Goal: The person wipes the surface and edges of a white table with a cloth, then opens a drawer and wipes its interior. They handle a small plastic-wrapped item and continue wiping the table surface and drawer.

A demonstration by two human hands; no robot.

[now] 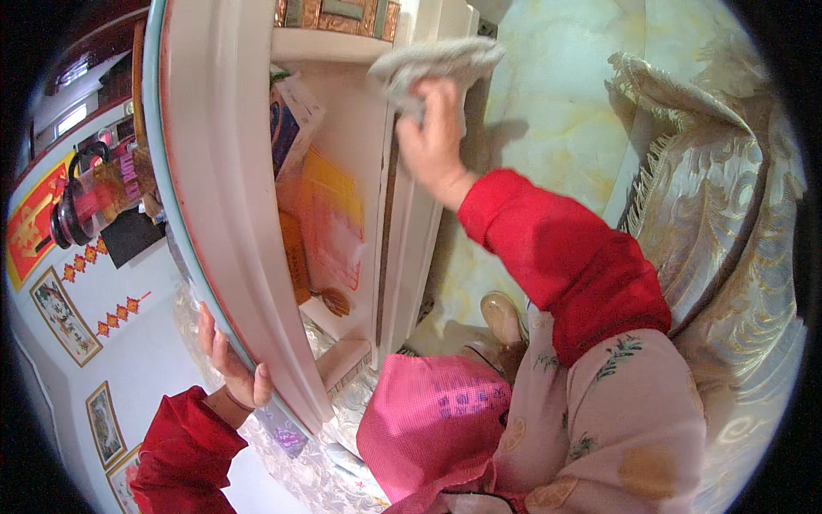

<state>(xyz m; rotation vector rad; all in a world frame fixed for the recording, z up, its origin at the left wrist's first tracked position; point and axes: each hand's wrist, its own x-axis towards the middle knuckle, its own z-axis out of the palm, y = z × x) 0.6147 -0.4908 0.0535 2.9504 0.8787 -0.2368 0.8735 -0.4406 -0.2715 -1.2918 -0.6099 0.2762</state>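
My right hand (437, 138), in a red sleeve, grips a pale grey cloth (443, 61). Both are blurred, and the cloth lies over the lower edge of a cream cabinet (215, 160) or table with an open shelf (350, 109). My left hand (237, 372) rests at the rim of its top, on a teal-edged cover, fingers above and thumb against the side. Inside the shelf are a dark blue and white packet (289, 128), an orange box (294, 257) and a yellow-orange printed plastic item (331, 199).
A clear jar with a black lid (83, 205) stands on the top. Over my lap hangs a pink apron or cloth (430, 417). Fringed patterned fabric (700, 186) drapes at the right beside the marble-look floor (559, 115). My shoe (501, 315) is close to the cabinet's base.
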